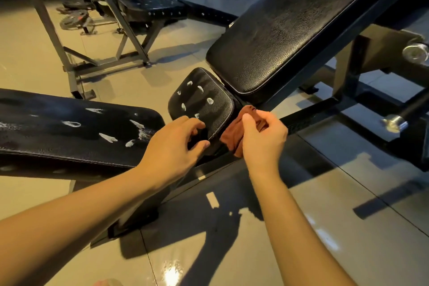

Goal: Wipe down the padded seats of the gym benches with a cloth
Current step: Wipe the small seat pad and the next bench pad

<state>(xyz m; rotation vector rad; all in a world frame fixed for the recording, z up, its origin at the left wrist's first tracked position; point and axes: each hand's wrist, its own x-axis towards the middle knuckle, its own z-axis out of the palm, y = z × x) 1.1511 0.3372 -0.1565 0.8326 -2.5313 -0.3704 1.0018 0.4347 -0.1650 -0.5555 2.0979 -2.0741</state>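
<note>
Glossy beige floor tiles [325, 227] spread under several black gym benches, with hard shadows lying across them. At centre stood an incline bench: its long back pad [290, 30] sloped up toward the upper right, and its small seat pad [202, 104] sat just below it, tilted and marked with pale worn patches. A flat bench [69, 130] reached in from the left, its end just beside the seat pad and its black cover scuffed white in places. Another bench [148, 9] stood well apart at the back.

The left hand [171, 144] was curled on the near corner of the seat pad, fingers on top and thumb at the edge. The right hand [262, 137] pinched a bunched rust-brown cloth [234, 132], thumb up and fingers closed round the folds. The cloth was pressed against the right side of the seat pad, in the gap between that pad and the dark frame bar [308, 111]. Both forearms came in bare from the lower edge.
</note>
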